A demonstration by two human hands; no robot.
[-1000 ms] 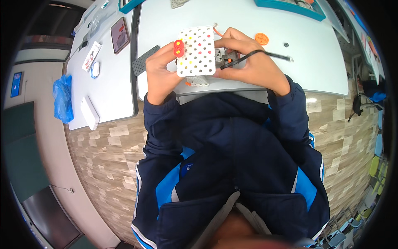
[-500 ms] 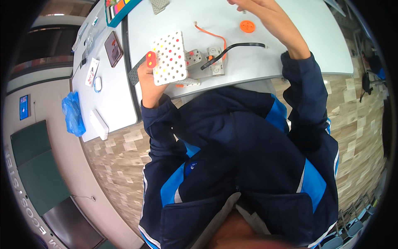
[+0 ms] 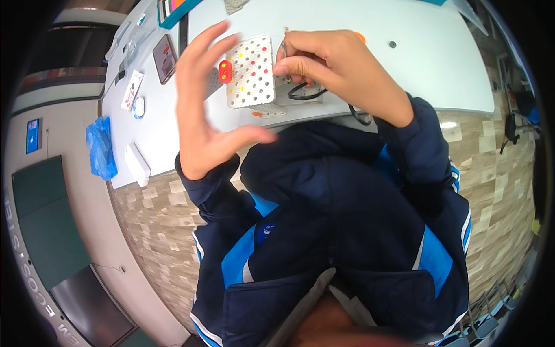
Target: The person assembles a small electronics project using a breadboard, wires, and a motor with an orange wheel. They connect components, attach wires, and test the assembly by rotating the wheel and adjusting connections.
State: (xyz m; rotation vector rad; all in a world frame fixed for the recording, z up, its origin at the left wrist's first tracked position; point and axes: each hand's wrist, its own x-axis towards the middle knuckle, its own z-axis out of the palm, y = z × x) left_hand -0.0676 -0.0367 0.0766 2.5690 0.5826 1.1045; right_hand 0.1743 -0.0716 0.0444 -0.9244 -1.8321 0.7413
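A white perforated panel (image 3: pixel 254 84) dotted with red and yellow pegs stands near the table's front edge, part of a built assembly. On its left side sits a red block (image 3: pixel 225 72) with yellow pegs. My left hand (image 3: pixel 202 110) is raised beside the panel, fingers spread and slightly blurred, holding nothing. To the panel's right, my right hand (image 3: pixel 329 61) pinches a black cable (image 3: pixel 303 96), which loops below the fingers and reappears under the wrist. This hand hides most of the grey block behind it. An orange disc (image 3: pixel 361 37) peeks out beyond the knuckles.
A small dark round part (image 3: pixel 392 44) lies on the white table (image 3: pixel 433 75). At the far left are a teal tray (image 3: pixel 173 16) of coloured parts, a phone (image 3: pixel 165 58), a card (image 3: pixel 132 89), a white box (image 3: pixel 137 165) and a blue plastic bag (image 3: pixel 101 150).
My left hand has let go of the panel assembly and opened. My right hand has come down and left from the far side and taken hold of the black cable, which now bends.
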